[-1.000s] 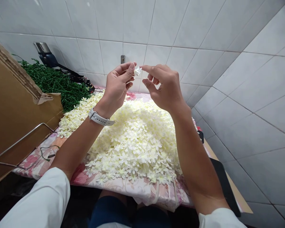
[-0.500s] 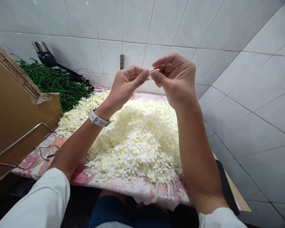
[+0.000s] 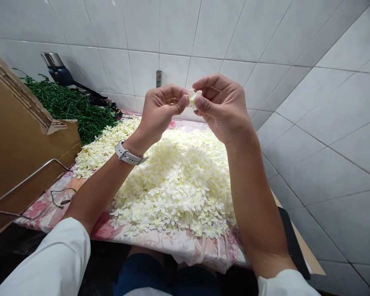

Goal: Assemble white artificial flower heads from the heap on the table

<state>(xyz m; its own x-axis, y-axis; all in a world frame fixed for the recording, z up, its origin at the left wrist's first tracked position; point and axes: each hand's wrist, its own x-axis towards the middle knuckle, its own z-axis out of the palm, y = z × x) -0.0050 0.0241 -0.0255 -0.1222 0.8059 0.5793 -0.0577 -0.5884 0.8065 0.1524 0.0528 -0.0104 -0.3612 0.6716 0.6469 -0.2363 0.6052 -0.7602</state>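
Observation:
Between my two hands, raised above the table, is a small white artificial flower (image 3: pixel 192 98) with its petals spread. My left hand (image 3: pixel 165 105) pinches it from the left with thumb and fingers. From the right, my right hand (image 3: pixel 220 102) grips it between thumb and fingers, the index finger lifted a little. The fingertips hide part of the flower. Below the hands, a large heap of loose white and cream flowers (image 3: pixel 179 189) covers much of the flowered tablecloth (image 3: pixel 160 246).
At the back left lies a pile of green plastic stems (image 3: pixel 70 105) beside a dark blue bottle (image 3: pixel 60 74). A cardboard box (image 3: pixel 24 148) and a bent metal wire frame (image 3: pixel 21 187) stand at the left. White tiled wall (image 3: pixel 249 33) closes off the back and right.
The flower has turned so its open petals now show between the fingertips. My right hand has shifted slightly left and down; my left hand has moved slightly left.

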